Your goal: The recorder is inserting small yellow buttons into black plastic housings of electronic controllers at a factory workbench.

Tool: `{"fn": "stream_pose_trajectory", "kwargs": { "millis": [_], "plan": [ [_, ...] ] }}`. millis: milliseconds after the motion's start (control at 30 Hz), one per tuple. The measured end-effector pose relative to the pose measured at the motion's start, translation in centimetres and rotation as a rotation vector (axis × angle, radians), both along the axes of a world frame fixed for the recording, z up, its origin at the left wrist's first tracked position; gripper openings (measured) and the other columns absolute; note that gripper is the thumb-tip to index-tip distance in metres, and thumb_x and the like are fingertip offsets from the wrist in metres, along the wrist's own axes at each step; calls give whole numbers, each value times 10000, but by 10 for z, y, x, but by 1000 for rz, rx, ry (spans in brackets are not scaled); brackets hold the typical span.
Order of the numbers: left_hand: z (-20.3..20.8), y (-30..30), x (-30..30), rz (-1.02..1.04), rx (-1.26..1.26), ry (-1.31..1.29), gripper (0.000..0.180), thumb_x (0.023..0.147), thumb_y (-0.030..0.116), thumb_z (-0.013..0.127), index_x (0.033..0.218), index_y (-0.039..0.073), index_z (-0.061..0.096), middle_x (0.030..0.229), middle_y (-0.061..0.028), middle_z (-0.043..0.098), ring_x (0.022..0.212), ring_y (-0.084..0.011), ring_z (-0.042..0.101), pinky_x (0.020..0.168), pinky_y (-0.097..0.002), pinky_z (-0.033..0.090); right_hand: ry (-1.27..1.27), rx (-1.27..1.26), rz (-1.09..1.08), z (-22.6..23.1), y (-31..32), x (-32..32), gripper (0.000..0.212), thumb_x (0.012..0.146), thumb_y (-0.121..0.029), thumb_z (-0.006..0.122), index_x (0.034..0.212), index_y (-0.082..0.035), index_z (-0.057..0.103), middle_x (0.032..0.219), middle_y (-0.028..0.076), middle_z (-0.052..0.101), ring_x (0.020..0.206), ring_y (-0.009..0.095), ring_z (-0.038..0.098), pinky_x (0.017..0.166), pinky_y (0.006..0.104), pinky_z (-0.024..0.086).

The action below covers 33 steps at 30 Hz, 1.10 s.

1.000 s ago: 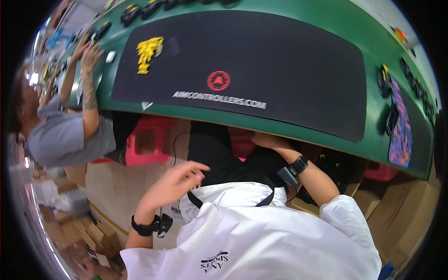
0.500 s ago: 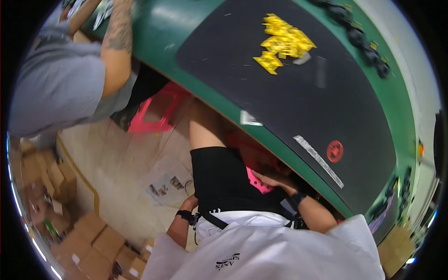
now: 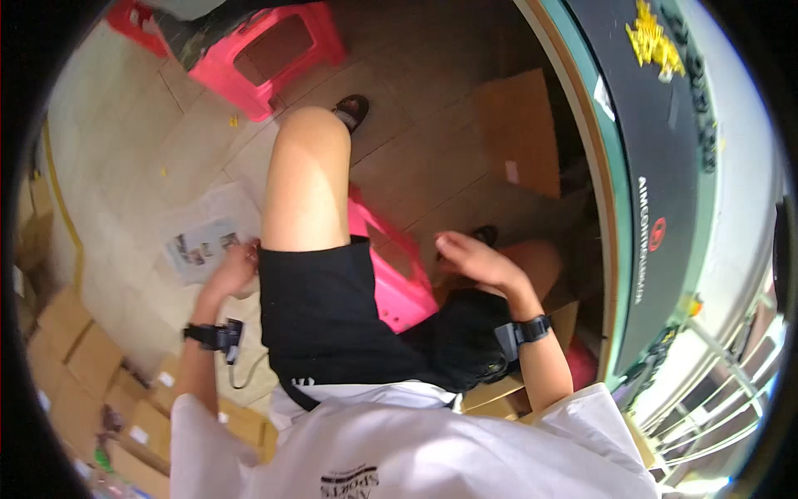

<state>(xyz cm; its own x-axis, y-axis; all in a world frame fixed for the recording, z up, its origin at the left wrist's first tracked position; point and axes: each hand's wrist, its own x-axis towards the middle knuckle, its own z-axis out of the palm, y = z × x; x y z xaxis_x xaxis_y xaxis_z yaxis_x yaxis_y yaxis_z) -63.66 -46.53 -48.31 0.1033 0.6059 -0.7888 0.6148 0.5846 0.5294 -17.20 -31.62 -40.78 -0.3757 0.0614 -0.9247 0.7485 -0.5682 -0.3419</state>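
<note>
My left hand (image 3: 236, 268) hangs beside my bare left thigh, at the hem of the black shorts (image 3: 324, 308). Its fingers are bunched up and blurred, and I see no object in them. Over the gap between my legs, my right hand (image 3: 482, 264) is raised with its fingers loosely out and nothing visible in it. A pink plastic stool (image 3: 403, 295) shows between my legs, below and left of the right hand; my shorts cover part of it. Each wrist wears a black strap with a small device.
A green-edged table with a black mat (image 3: 657, 150) stands along the right, bearing yellow pieces (image 3: 654, 41). Beneath it leans a cardboard sheet (image 3: 519, 133). Another pink stool (image 3: 266, 58) is at the far left. Cartons (image 3: 100, 349) fill the lower left; a printed plastic bag (image 3: 204, 241) lies on the floor.
My view has swung down and left, so the table now sits at the right edge. My right hand has come off the pink stool and up; the left hand has moved forward along my thigh.
</note>
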Motion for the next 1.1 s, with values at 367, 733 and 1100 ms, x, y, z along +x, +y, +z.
{"fn": "stream_pose_trajectory", "kwargs": {
  "millis": [367, 733, 1100],
  "plan": [
    [253, 242, 54, 352, 344, -1114, 364, 1000, 297, 498, 1165, 3, 634, 921, -72, 657, 853, -118, 636, 783, -268, 511, -697, 1187, -203, -48, 198, 51, 767, 890, -435, 715, 1470, -21, 432, 1523, 163, 437, 1371, 327, 458, 1051, 442, 433],
    [80, 287, 171, -321, 555, -382, 322, 912, 252, 559, 1095, -3, 634, 1171, -276, 626, 1099, -402, 615, 952, -465, 506, -418, 1326, -157, -143, 200, 231, 270, 970, -256, 576, 1076, -50, 714, 1020, 213, 692, 965, 358, 671, 840, 479, 534],
    [101, 288, 139, -186, 219, -380, 427, 939, 293, 506, 1171, -40, 642, 965, -195, 712, 859, -250, 692, 801, -355, 514, -81, 737, 190, -65, -33, -63, 454, 838, -235, 679, 1229, -9, 628, 1159, 247, 675, 1096, 410, 637, 940, 438, 523]
  ]
}}
